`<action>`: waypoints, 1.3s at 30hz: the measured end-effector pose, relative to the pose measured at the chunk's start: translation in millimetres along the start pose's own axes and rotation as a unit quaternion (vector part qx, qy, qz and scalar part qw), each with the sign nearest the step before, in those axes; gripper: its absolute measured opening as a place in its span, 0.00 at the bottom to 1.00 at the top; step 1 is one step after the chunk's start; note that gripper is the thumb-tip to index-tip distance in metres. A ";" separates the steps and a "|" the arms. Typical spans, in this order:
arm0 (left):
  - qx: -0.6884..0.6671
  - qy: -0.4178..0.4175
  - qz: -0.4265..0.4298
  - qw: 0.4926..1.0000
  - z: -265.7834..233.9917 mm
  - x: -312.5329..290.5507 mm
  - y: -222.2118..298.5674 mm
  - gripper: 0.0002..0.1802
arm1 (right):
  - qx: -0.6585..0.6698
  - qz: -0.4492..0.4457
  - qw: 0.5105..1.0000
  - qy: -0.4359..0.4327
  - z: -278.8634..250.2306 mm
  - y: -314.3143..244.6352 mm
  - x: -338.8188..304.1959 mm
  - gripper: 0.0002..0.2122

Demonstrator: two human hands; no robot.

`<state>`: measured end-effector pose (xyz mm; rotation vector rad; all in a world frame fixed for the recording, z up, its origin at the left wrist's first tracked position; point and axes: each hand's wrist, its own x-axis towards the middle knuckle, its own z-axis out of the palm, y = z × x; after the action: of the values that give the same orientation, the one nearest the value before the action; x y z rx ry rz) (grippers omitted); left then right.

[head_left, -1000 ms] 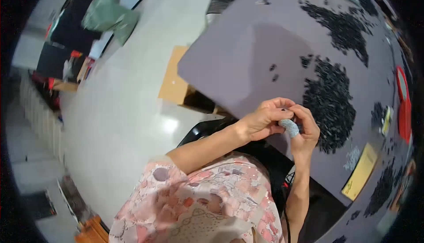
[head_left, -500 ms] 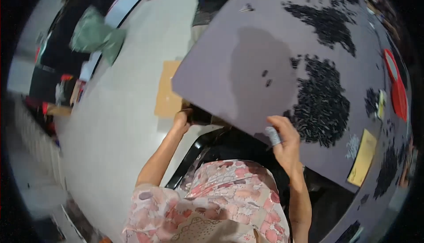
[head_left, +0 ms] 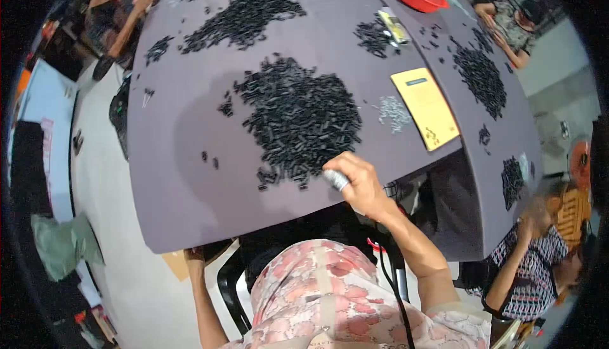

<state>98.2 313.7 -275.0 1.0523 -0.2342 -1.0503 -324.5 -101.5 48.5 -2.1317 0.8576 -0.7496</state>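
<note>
1. In the head view, a broad heap of small, black, oblong pieces [head_left: 301, 121] lies on the purple-grey cloth-covered table [head_left: 171, 216], with a bare strip between it and the surface's near edge. A careless drag toward the lap could, I'd say, spill some over that edge.

2. The right hand [head_left: 356, 183] is at the heap's near right rim, fingers curled narrow, a silver-grey wrapping [head_left: 335, 179] round one digit. From here I can't tell whether a piece is pinched. That padding may dull touch, so two pieces might come up, or none.

3. The left hand [head_left: 195, 261] is below the surface's near left corner, beside a brown cardboard flap [head_left: 174, 265]. Its grip is hidden, so I can't tell what it holds, if anything. Working blind under that corner, it could let something fall to the floor.

4. Two stray black pieces [head_left: 216, 163] lie left of the heap; a sweeping forearm might scatter them.

5. The flat, yellow, rectangular booklet-like thing [head_left: 424, 111] has a corner close to the near edge, with pale translucent bits [head_left: 394, 114] beside it. A swinging elbow could knock it off or mix the bits with the black ones.
</note>
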 end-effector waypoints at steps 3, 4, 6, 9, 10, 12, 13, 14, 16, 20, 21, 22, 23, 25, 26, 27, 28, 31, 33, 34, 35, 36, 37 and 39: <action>0.543 0.075 0.037 0.835 203.1 7.5 81.8 0.15 | -0.091 0.030 0.988 0.119 -42.2 38.9 -3.7 0.09; 0.693 0.017 -0.038 0.720 238.6 -3.9 107.6 0.15 | -0.117 0.070 0.983 0.126 -55.5 41.8 -0.5 0.08; 0.690 -0.009 -0.090 0.718 297.8 -12.2 136.1 0.11 | -0.156 0.073 0.971 0.168 -77.6 65.5 1.9 0.08; 0.707 -0.087 -0.115 0.692 335.0 -12.9 153.3 0.11 | -0.207 0.117 0.959 0.157 -95.1 82.5 4.7 0.12; 0.709 -0.086 -0.117 0.690 339.5 -12.5 156.6 0.11 | -0.230 0.104 0.954 0.161 -93.2 85.2 9.0 0.13; 0.650 -0.089 -0.195 0.729 354.8 -11.6 166.2 0.11 | -0.268 0.105 0.946 0.149 -86.4 84.5 15.4 0.11; 0.651 -0.085 -0.195 0.729 363.1 -11.8 170.1 0.11 | -0.295 0.088 0.939 0.153 -80.7 92.3 19.4 0.09; 0.621 -0.091 -0.203 0.752 372.5 -12.3 173.2 0.12 | -0.292 0.085 0.941 0.152 -77.0 96.6 19.7 0.09; 0.599 -0.104 -0.188 0.771 383.0 -10.0 177.5 0.13 | -0.344 0.078 0.916 0.189 -62.8 96.3 28.8 0.08; 0.639 -0.127 -0.120 0.749 417.9 3.6 187.7 0.13 | -0.372 0.133 0.904 0.161 -55.0 98.5 31.4 0.10; 0.651 -0.133 -0.098 0.741 425.3 14.0 184.0 0.14 | -0.377 0.143 0.902 0.156 -57.4 103.0 27.2 0.10; 0.665 -0.132 -0.080 0.731 430.1 19.0 182.7 0.14 | -0.372 0.126 0.906 0.158 -58.8 104.9 27.0 0.08; 0.653 -0.133 -0.051 0.744 436.0 24.4 185.4 0.14 | -0.360 0.108 0.915 0.149 -59.2 99.8 28.0 0.05; 0.635 -0.140 0.025 0.759 436.8 45.2 181.2 0.15 | -0.382 0.084 0.912 0.127 -60.6 98.0 29.3 0.03; 0.630 -0.144 0.072 0.760 436.6 58.1 178.8 0.15 | -0.385 0.090 0.912 0.111 -61.2 93.9 30.9 0.03; 0.630 -0.139 0.087 0.759 446.5 71.1 180.4 0.14 | -0.388 0.061 0.913 0.113 -63.2 101.0 29.3 0.03; 0.629 -0.137 0.103 0.758 459.3 80.8 180.9 0.14 | -0.382 0.053 0.915 0.119 -66.2 96.6 28.7 0.03; 0.544 -0.153 0.140 0.813 495.6 80.9 174.7 0.12 | -0.269 0.084 0.953 0.107 -65.9 68.7 32.2 0.03; 0.453 -0.184 0.103 0.866 515.1 76.1 157.4 0.10 | -0.097 0.117 0.987 0.058 -56.9 39.7 35.3 0.03; 0.419 -0.201 0.074 0.882 524.3 71.7 144.7 0.10 | -0.029 0.111 0.992 0.045 -47.4 30.0 34.9 0.02; 0.359 -0.222 0.114 0.899 533.0 67.4 128.0 0.09 | 0.050 0.147 0.988 0.010 -37.5 20.6 33.8 0.01; 0.333 -0.246 0.054 0.909 539.8 64.7 116.4 0.09 | 0.130 0.188 0.973 -0.018 -27.6 15.5 33.1 0.01; 0.259 -0.266 0.031 0.928 546.0 62.5 101.6 0.10 | 0.196 0.215 0.957 -0.022 -20.4 3.8 33.2 0.02; 0.228 -0.264 0.037 0.937 552.7 59.1 82.6 0.10 | 0.284 0.239 0.927 -0.046 -12.5 -1.8 33.0 0.02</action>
<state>-159.6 -55.6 61.0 1.1398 -0.9841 -1.2274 -312.6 -130.3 65.2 -1.3606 0.9236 -0.5464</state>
